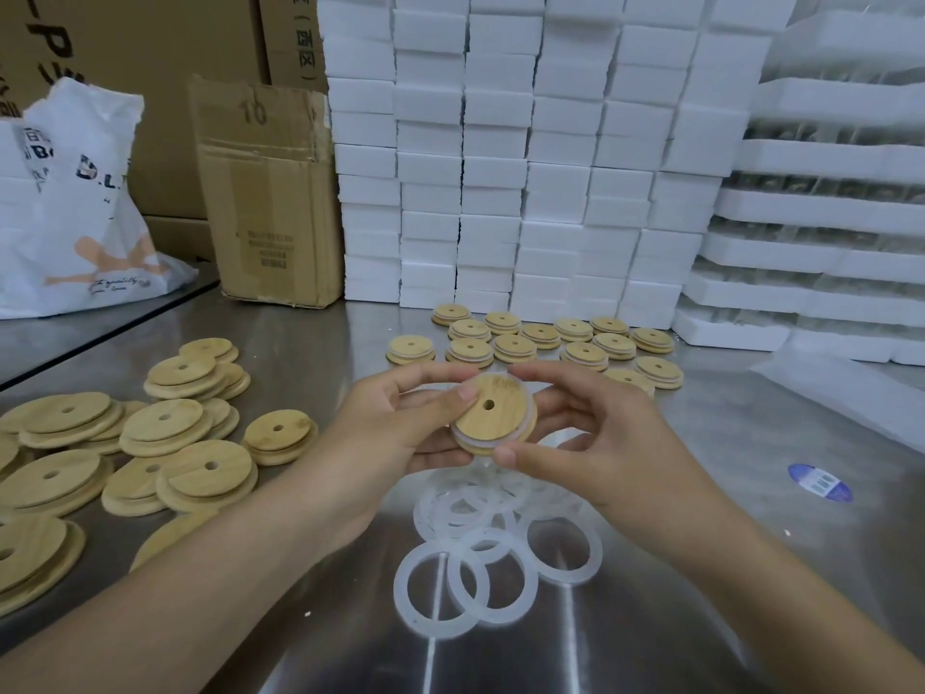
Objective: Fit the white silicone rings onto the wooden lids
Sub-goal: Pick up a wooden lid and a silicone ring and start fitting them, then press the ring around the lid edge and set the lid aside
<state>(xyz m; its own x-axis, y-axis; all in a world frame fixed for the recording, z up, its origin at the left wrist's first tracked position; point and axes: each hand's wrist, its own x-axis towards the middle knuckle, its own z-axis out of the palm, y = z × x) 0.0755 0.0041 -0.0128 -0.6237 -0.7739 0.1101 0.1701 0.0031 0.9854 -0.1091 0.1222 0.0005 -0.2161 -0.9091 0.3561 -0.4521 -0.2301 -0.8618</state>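
1. Both bare hands grasp one round wooden lid with a small centre hole (493,415), held above the steel table; the left hand (395,423) clasps its left edge with the thumb pressed on the top face, the right hand (585,433) pinches its right and lower edge.
2. A translucent white silicone ring (463,435) sits around the lid's rim, showing along the lower left edge and at the top right, under the fingertips.
3. Directly below the hands, a loose heap of white silicone rings (495,548) lies overlapping on the brushed stainless-steel table (701,568).
4. Just beyond the hands, a cluster of wooden lids with white bands at their rims (545,343) rests flat in rough rows.
5. To the left, well apart from the rings, bare wooden lids (135,443) lie in tumbled, overlapping piles.
6. A blue-and-white oval sticker (819,482) lies on the table at right.
7. Behind the work area, stacks of white foam blocks (500,157) rise like a wall; a worn brown cardboard box (268,192) and a printed white plastic bag (75,202) stand at the far left.
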